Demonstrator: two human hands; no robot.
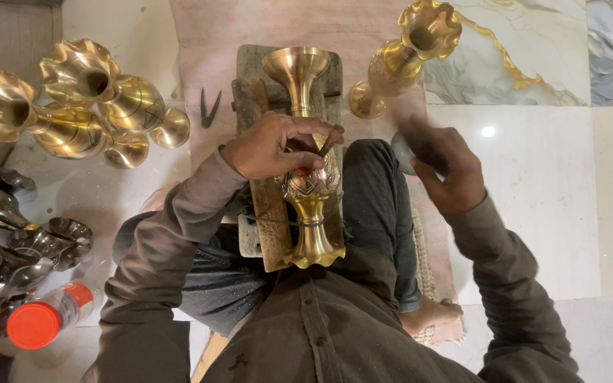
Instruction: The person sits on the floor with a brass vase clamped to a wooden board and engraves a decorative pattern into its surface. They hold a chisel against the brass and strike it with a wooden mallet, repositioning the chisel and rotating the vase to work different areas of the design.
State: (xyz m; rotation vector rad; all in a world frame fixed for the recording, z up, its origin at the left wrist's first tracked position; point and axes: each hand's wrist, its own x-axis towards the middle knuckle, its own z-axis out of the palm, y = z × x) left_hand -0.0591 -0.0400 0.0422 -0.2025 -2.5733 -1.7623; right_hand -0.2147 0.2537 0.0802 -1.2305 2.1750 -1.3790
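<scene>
**Brass vase pinned on a wooden block, chisel set to its belly**

Brass gleams all through the head view. A fluted brass vase (pixel 308 152) lies on its side along a wooden block (pixel 272 213) that rests across the seated person's lap, its flared mouth pointing away and its scalloped foot towards the body; the block seems to keep the round form from rolling. The left hand (pixel 271 145) sits on the vase's patterned belly, fingers pinched together around a thin chisel (pixel 329 142) whose tip meets the metal, apparently to steady the tool. The right hand (pixel 443 167) hangs beside the knee, blurred, its grip clamped on a small hammer (pixel 402 150).

To the person's left, finished brass vases (pixel 79 106) lie clustered on the marble floor (pixel 533 198), with darker unpolished metal pieces (pixel 15 248) below them and a red-capped bottle (pixel 47 315). Another brass vase (pixel 406 57) lies beyond the block, and dark tongs (pixel 209 108) rest near its far end.
</scene>
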